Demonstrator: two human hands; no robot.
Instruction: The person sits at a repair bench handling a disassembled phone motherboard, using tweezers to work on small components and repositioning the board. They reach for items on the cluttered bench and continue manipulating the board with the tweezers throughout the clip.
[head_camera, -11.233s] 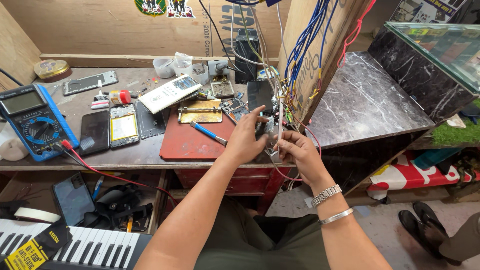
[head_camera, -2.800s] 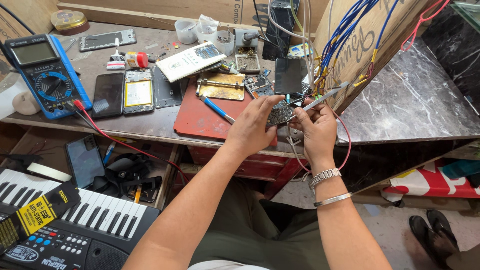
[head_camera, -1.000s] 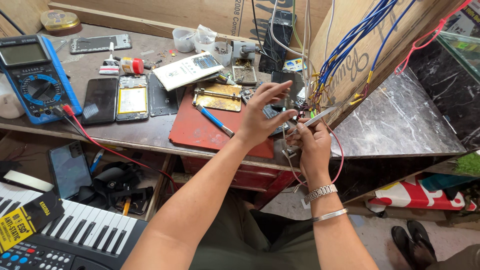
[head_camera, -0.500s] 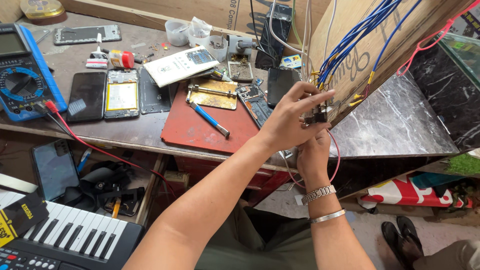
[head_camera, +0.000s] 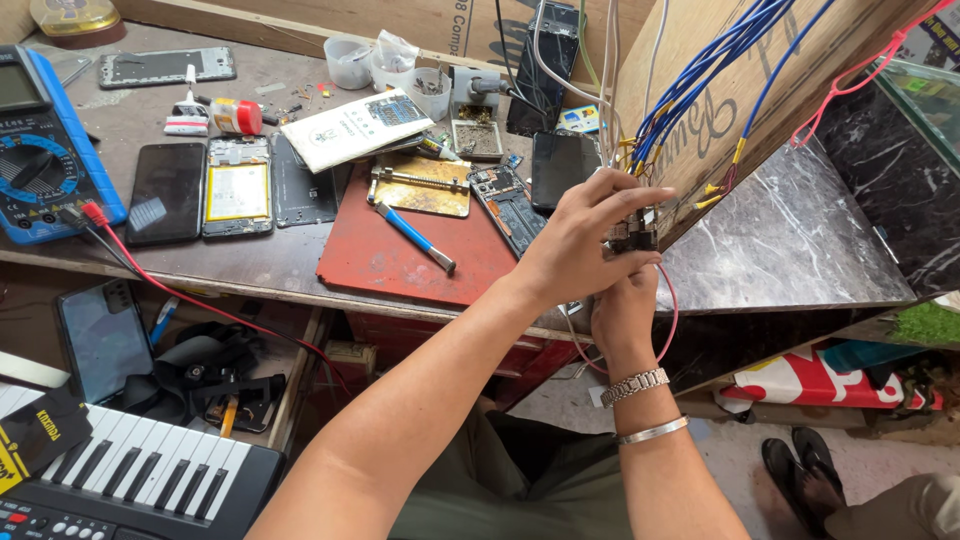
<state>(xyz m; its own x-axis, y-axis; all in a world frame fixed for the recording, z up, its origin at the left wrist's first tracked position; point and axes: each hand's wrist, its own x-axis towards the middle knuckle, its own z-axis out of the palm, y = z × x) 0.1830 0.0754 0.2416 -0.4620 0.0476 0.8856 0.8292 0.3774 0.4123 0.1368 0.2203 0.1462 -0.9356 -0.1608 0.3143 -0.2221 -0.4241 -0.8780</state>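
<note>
Both my hands meet at the corner of a tilted wooden board (head_camera: 700, 110) strung with blue wires (head_camera: 700, 90). My left hand (head_camera: 580, 245) reaches across, fingers curled over a small circuit part (head_camera: 632, 236) at the board's lower edge. My right hand (head_camera: 622, 310), with a metal watch and a bangle on the wrist, comes up from below and holds the same part; its fingers are mostly hidden behind the left hand. A red wire (head_camera: 668, 320) loops down beside the right wrist.
A red mat (head_camera: 400, 250) with a blue-handled screwdriver (head_camera: 415, 237) lies left of my hands. Opened phones (head_camera: 235, 190), a blue multimeter (head_camera: 40, 150) with red lead, small cups and a marble slab (head_camera: 790, 250) surround them. A keyboard (head_camera: 120, 480) sits lower left.
My hands have risen from the bench edge to the lower corner of the wooden board, and the left hand has closed over the small part there. The view has shifted slightly.
</note>
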